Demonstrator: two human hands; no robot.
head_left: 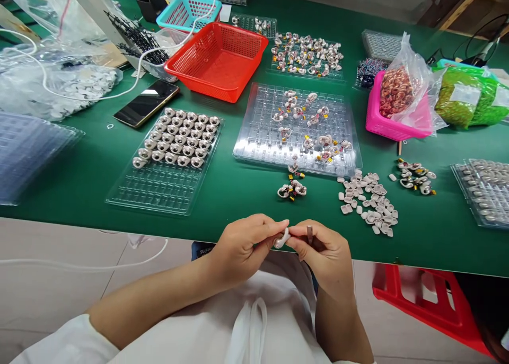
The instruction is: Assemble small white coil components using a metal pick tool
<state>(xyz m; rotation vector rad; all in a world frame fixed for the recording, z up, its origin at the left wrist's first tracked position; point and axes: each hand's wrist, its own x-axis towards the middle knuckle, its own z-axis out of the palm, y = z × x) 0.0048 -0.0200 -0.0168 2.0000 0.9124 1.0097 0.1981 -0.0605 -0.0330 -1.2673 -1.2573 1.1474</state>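
Observation:
At the table's front edge I hold a small white, shiny earbud (281, 240) between both hands. The thumb and fingers of my left hand (248, 247) pinch it from the left. My right hand (324, 252) grips its other side with the fingertips, and a short brown stick (309, 234) pokes up from between its fingers. Just beyond my hands lies a small cluster of earbud parts (292, 188) with wires and yellow tabs. To the right of it is a loose pile of small white caps (369, 201).
A clear tray (151, 192) with rows of earbud shells is at left, near a phone (146, 103). Stacked clear trays (254, 125) carry scattered parts. Beyond are a red basket (217, 62) and a pink basket (397, 125). A red stool (429, 305) stands below right.

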